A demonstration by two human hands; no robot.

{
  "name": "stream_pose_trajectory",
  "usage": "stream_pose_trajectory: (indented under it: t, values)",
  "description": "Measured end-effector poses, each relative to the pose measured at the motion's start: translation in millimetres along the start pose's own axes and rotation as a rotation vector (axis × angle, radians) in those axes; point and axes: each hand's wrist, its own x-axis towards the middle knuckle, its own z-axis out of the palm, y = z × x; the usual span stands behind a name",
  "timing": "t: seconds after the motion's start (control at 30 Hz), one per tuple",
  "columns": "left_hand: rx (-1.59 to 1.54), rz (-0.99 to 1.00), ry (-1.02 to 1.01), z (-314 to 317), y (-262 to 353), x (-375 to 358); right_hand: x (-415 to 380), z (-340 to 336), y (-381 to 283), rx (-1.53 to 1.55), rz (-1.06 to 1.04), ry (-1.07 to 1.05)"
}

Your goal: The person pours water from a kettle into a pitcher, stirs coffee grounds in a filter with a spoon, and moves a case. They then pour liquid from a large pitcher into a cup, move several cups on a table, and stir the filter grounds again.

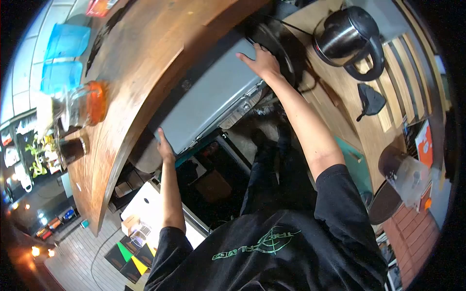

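Observation:
A wide grey box-like panel [208,97] with a metal-trimmed near edge lies at a slant below the curved wooden counter. My left hand [165,146] grips its lower left end, thumb up on the edge, the other fingers mostly hidden. At the upper right end my right hand [264,60] holds the panel, thumb apart on top and fingers over the far edge. The panel's underside is hidden. Below it is a dark open space [208,179].
The wooden counter [141,53] curves along the left, bearing a glass jar [87,104], a dark drink glass [73,148] and blue containers [68,41]. At the right, a kettle [344,36] and a black pouch [371,101] sit by wooden slats [403,77].

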Motion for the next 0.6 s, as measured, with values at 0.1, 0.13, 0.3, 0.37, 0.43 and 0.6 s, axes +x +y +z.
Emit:
stream_pose_trajectory:
  t: [0.1, 0.13, 0.3, 0.37, 0.43, 0.6]
  values:
    - [0.002, 0.048, 0.048, -1, -1, 0, -5, -11, -9, -0.06, 0.043, -0.05]
    - [0.051, 0.046, 0.067, 1, 1, -1, -4, -14, -12, -0.098, 0.06, -0.09]
    - [0.192, -0.017, 0.177, 1, -5, 0, -3, -13, -12, -0.146, 0.091, -0.167]
    - [0.151, 0.021, 0.144, 2, 7, -11, 5, -13, -12, -0.153, 0.074, -0.165]
    - [0.282, -0.043, 0.224, 3, 12, -12, 6, -15, -12, -0.167, 0.106, -0.251]
    - [0.162, 0.122, 0.225, 4, 0, -9, 11, -10, -2, -0.17, 0.079, -0.272]
